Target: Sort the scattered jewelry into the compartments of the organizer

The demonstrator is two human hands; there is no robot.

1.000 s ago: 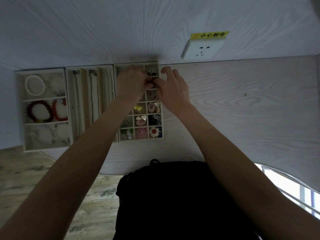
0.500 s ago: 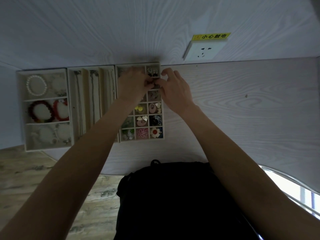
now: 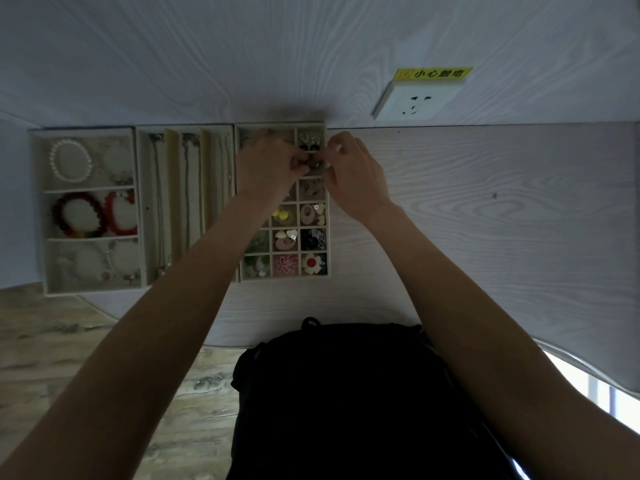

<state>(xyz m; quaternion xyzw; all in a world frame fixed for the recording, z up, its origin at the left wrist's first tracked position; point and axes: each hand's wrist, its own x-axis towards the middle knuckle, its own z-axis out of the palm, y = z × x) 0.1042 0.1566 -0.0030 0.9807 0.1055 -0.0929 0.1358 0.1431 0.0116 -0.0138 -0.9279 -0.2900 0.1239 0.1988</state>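
Both hands meet over the far right cells of a small-celled jewelry tray (image 3: 328,216) on a white table (image 3: 485,220). The left hand (image 3: 266,164) and right hand (image 3: 353,174) have curled fingers pinching a small dark earring (image 3: 313,164) between them. It looks tiny, light, rigid and easily dropped, so fingertip pinches at its edges suit it.
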